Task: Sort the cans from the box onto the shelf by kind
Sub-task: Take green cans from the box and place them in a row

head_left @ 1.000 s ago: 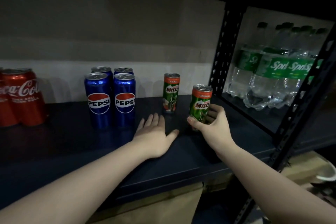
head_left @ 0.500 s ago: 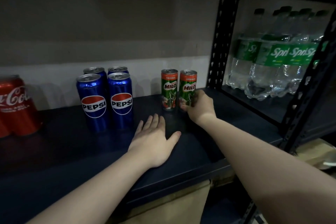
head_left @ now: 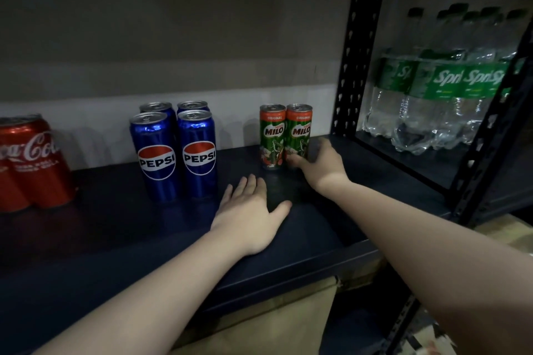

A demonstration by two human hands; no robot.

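We rest our left hand [head_left: 250, 215] flat on the dark shelf [head_left: 302, 242], fingers spread. Our right hand [head_left: 318, 163], apart from it, curls round the base of the right Milo can [head_left: 300, 132], which stands upright touching the left Milo can [head_left: 271, 135]. Left of our left hand stand four Pepsi cans [head_left: 176, 150]; farther left, Coca-Cola cans [head_left: 31, 161]. Beyond our right hand are Sprite bottles [head_left: 444, 95].

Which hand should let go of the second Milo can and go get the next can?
Right. The right hand already grips the right Milo can, standing beside the first. The left hand lies flat on the shelf, bracing.
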